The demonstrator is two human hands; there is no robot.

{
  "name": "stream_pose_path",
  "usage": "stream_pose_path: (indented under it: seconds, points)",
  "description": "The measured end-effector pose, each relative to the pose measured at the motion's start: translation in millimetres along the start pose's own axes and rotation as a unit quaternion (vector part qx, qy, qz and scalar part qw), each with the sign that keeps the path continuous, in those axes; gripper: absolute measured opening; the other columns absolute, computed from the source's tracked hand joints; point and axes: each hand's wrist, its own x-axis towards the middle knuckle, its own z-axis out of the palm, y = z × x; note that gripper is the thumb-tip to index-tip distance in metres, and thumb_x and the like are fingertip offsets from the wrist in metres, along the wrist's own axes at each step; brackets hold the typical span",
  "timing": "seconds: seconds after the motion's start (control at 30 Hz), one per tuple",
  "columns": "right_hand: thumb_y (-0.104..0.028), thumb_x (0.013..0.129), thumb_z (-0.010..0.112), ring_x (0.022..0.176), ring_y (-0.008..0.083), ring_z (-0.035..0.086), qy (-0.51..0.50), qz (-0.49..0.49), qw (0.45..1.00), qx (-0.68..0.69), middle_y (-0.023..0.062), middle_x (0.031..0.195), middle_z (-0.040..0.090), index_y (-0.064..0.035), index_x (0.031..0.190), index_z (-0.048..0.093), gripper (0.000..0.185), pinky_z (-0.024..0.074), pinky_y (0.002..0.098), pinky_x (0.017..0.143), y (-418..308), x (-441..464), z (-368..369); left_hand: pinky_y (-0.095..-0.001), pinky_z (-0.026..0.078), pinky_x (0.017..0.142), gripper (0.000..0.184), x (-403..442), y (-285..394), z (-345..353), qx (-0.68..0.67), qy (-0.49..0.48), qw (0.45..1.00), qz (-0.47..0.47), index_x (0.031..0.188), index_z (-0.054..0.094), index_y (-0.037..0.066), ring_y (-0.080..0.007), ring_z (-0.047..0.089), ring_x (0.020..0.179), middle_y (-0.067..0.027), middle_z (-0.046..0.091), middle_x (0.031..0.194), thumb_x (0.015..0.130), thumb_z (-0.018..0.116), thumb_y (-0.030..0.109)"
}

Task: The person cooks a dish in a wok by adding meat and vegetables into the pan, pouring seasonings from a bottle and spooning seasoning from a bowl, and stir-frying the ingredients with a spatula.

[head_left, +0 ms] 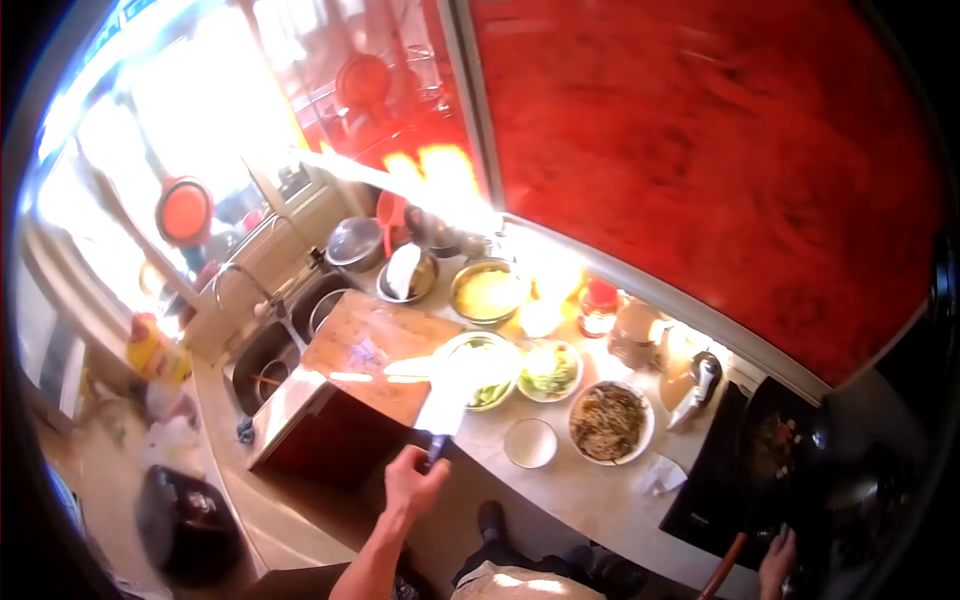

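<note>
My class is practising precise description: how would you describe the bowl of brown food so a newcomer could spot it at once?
Find the black stove, then the pale counter to its left. On that counter, near the stove, sits a wide white bowl. It is heaped with brown strands, while the smaller bowl beside it looks bare.

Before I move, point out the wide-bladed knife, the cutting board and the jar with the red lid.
Wide-bladed knife (440,411): head view, on its bright blade.
Cutting board (345,318): head view, on bare wood toward the sink side.
Jar with the red lid (599,291): head view, on its lid.
</note>
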Motion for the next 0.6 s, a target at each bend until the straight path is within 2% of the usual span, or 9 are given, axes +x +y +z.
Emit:
stream_pose_path:
  seconds: [0.07, 0.1, 0.2, 0.27, 0.33, 0.4, 0.5, 0.53, 0.6]
  points:
    - [-0.012, 0.095, 0.046, 0.113, 0.0324, 0.055, -0.056, 0.093, 0.991, 0.082, 0.0212, 0.121, 0.058, 0.0038, 0.131, 0.044, 0.04, 0.0422, 0.0388, 0.096, -47, 11, -24, -0.0343, 0.05, 0.058, 0.026, 42, -65, -17, 0.021, 0.098, 0.995, -0.013, 0.073, 0.059, -0.001, -0.0233, 0.062, 0.058, -0.0129, 0.062, 0.063, 0.071, 0.07, 0.023]
    - [-0.014, 0.091, 0.057, 0.109, 0.0371, 0.057, 0.007, 0.09, 0.995, 0.046, 0.0224, 0.119, 0.058, 0.0032, 0.131, 0.045, 0.045, 0.0455, 0.04, 0.093, -38, 17, -2, -0.0387, 0.05, 0.058, 0.026, 65, -94, -21, 0.102, 0.158, 0.982, 0.018, 0.072, 0.058, 0.001, -0.0297, 0.063, 0.06, -0.0151, 0.063, 0.065, 0.072, 0.069, 0.024]
    - [-0.023, 0.098, 0.045, 0.11, 0.0364, 0.056, -0.145, 0.118, 0.982, -0.03, 0.0227, 0.123, 0.056, 0.0016, 0.132, 0.045, 0.043, 0.0444, 0.0415, 0.093, -179, 15, -56, -0.0448, 0.05, 0.064, 0.027, 137, -157, -23, 0.167, 0.192, 0.967, -0.022, 0.076, 0.059, 0.003, -0.0357, 0.064, 0.067, -0.0166, 0.064, 0.071, 0.074, 0.067, 0.028]
    - [-0.022, 0.097, 0.046, 0.109, 0.0363, 0.056, -0.144, 0.106, 0.983, -0.051, 0.0228, 0.122, 0.057, -0.0008, 0.133, 0.046, 0.042, 0.0454, 0.0411, 0.091, -168, 7, -56, -0.0467, 0.05, 0.072, 0.033, 176, -198, -22, 0.18, 0.175, 0.966, -0.067, 0.085, 0.062, 0.003, -0.0393, 0.064, 0.076, -0.018, 0.065, 0.076, 0.074, 0.065, 0.034]
    - [-0.017, 0.092, 0.051, 0.096, 0.0348, 0.062, -0.094, 0.081, 0.991, -0.048, 0.0222, 0.106, 0.064, -0.0002, 0.118, 0.058, 0.032, 0.0484, 0.0412, 0.084, -167, -8, -72, -0.0482, 0.05, 0.075, 0.034, 204, -233, -15, 0.183, 0.159, 0.97, -0.014, 0.095, 0.063, 0.006, -0.0401, 0.063, 0.084, -0.0182, 0.067, 0.089, 0.077, 0.062, 0.035]
    - [-0.02, 0.089, 0.053, 0.088, 0.0388, 0.062, -0.032, 0.051, 0.994, -0.095, 0.0224, 0.095, 0.064, -0.0035, 0.107, 0.062, 0.026, 0.0485, 0.0439, 0.075, -148, -32, -88, -0.048, 0.05, 0.079, 0.036, 227, -252, -7, 0.249, 0.105, 0.959, -0.082, 0.107, 0.063, 0.01, -0.0395, 0.063, 0.091, -0.0176, 0.067, 0.097, 0.081, 0.06, 0.035]
    - [-0.025, 0.092, 0.051, 0.08, 0.0392, 0.06, -0.073, 0.028, 0.992, -0.1, 0.0202, 0.089, 0.065, -0.0065, 0.113, 0.061, 0.029, 0.0482, 0.0447, 0.071, -168, -48, -107, -0.0479, 0.05, 0.081, 0.039, 244, -271, 2, 0.263, 0.135, 0.952, -0.077, 0.112, 0.064, 0.017, -0.0367, 0.063, 0.095, -0.0133, 0.067, 0.102, 0.082, 0.062, 0.042]
    - [-0.026, 0.094, 0.05, 0.083, 0.0387, 0.061, -0.126, 0.12, 0.982, -0.077, 0.0201, 0.092, 0.065, -0.006, 0.116, 0.059, 0.031, 0.0481, 0.0449, 0.073, -186, -41, -107, -0.0454, 0.05, 0.083, 0.04, 240, -253, -1, 0.271, 0.106, 0.952, -0.096, 0.116, 0.063, 0.018, -0.0353, 0.063, 0.097, -0.0132, 0.067, 0.106, 0.083, 0.063, 0.041]
    - [-0.024, 0.094, 0.049, 0.091, 0.0389, 0.06, -0.064, 0.103, 0.991, -0.046, 0.0203, 0.097, 0.064, -0.003, 0.116, 0.058, 0.032, 0.0481, 0.045, 0.077, -173, -20, -81, -0.0471, 0.05, 0.083, 0.045, 234, -244, -1, 0.287, 0.121, 0.944, -0.105, 0.116, 0.061, 0.013, -0.0359, 0.063, 0.096, -0.0142, 0.067, 0.104, 0.084, 0.063, 0.044]
